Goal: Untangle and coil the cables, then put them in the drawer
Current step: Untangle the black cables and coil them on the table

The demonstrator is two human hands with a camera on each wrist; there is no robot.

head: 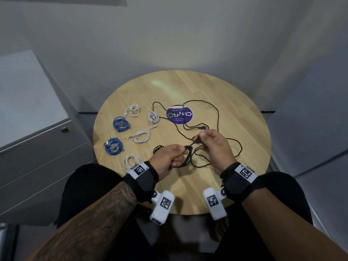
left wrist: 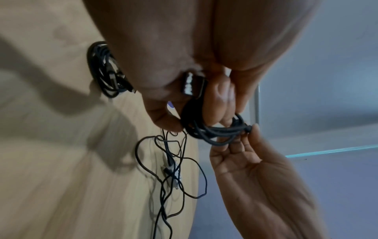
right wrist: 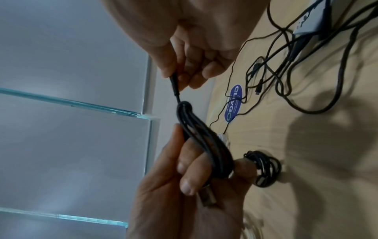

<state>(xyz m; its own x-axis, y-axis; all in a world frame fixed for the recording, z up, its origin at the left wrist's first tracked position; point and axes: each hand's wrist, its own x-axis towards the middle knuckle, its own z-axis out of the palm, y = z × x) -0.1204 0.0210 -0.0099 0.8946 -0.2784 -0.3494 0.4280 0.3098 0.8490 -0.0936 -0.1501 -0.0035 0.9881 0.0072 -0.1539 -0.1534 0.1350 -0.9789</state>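
The left hand [head: 169, 159] is closed round a small bundle of black cable [right wrist: 204, 145], its loops gathered between thumb and curled fingers, with a USB plug [right wrist: 207, 198] lying against the palm. Just beyond it, the right hand [head: 212, 146] is pinched on the free tail of the same cable [right wrist: 175, 85], which is drawn taut from a wrap around the neck of the bundle. The step in hand is judged to be the tying-off of this coil, held above the near edge of the round wooden table [head: 235, 102]. Past the right hand's fingertips, loose black cables [head: 216, 113] are spread in a tangle across the table and over a purple sticker [head: 179, 114]. Just left of the left hand a coiled black cable [left wrist: 106, 71] is laid flat, and further left white [head: 142, 135] and blue [head: 120, 124] coils are set out. Well to the left a grey drawer cabinet [head: 37, 147] is seen, its drawers shut. Next, the tail probably needs to be tucked through or wound once more while the loops are kept pinched, so the coil is not sprung open; the tangle is not yet dealt with.
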